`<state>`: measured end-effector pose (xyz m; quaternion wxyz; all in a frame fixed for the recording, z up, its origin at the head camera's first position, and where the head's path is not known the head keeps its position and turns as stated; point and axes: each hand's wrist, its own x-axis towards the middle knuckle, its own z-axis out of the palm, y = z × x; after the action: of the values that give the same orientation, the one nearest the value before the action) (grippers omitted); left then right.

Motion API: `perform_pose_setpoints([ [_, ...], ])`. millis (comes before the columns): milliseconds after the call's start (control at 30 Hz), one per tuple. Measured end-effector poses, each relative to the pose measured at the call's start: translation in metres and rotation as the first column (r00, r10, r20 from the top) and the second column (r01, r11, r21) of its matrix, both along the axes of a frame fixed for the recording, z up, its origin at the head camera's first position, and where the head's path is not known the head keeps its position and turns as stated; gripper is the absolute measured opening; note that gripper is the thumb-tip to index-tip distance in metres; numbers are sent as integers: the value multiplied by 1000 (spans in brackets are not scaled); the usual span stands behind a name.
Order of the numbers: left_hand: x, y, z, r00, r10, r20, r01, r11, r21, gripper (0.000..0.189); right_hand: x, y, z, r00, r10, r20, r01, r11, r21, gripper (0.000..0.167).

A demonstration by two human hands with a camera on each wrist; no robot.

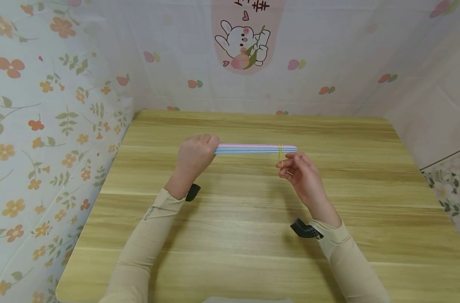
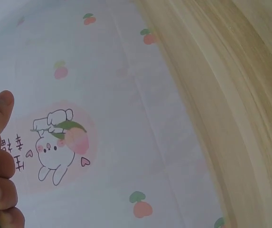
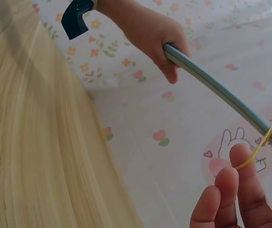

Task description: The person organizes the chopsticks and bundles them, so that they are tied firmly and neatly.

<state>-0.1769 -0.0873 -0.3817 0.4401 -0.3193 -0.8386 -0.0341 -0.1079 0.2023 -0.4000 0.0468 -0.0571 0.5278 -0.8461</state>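
Note:
My left hand (image 1: 196, 155) grips one end of a bundle of thin pink and blue sticks (image 1: 249, 148), held level above the table. A yellow rubber band (image 1: 281, 152) is wound round the bundle near its right end. Just below that end is my right hand (image 1: 302, 174), with one finger hooked in a stretched loop of the band (image 3: 254, 159). In the right wrist view the sticks (image 3: 221, 92) run from the left fist toward the right fingers. The left wrist view shows only the curled fingers of the left hand (image 2: 0, 175) at its edge.
Under both hands lies a wood-grain table (image 1: 230, 244). Behind it hangs a white cloth with a rabbit print (image 1: 245, 44), and a flowered cloth (image 1: 44, 168) stands on the left. Dark wrist-worn devices (image 1: 305, 229) show under the forearms.

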Motion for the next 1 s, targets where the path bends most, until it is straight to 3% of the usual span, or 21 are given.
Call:
perform_pose_setpoints([
  [233, 1, -2, 0, 1000, 20, 21, -20, 1000, -9, 33, 3, 0, -3, 999, -39, 32, 36, 996, 79, 14],
  [333, 3, -2, 0, 999, 25, 34, -25, 1000, -14, 33, 5, 1, -5, 996, -89, 28, 82, 977, 196, 9],
  [467, 4, -1, 2, 998, 28, 50, -27, 999, -18, 32, 7, 3, -7, 989, -150, 6, 135, 910, 392, 9],
  [567, 5, 1, 3, 998, 25, 49, -25, 1000, -9, 33, 9, 5, -8, 986, -164, -27, 154, 838, 523, 7],
  [700, 5, 4, 3, 999, 16, 41, -17, 1000, 13, 34, 14, 7, -9, 983, -161, -92, 182, 738, 649, 12],
  [800, 6, 4, 3, 999, 15, 49, -16, 1000, 15, 33, 16, 8, -9, 981, -135, -139, 193, 689, 699, 15],
  [933, 5, 4, 3, 998, 26, 65, -26, 1000, 3, 33, 19, 6, -8, 976, -72, -207, 202, 664, 720, 9],
  [1000, 5, 3, 3, 997, 36, 70, -36, 999, -2, 33, 21, 4, -9, 965, -41, -259, 216, 684, 697, 6],
])
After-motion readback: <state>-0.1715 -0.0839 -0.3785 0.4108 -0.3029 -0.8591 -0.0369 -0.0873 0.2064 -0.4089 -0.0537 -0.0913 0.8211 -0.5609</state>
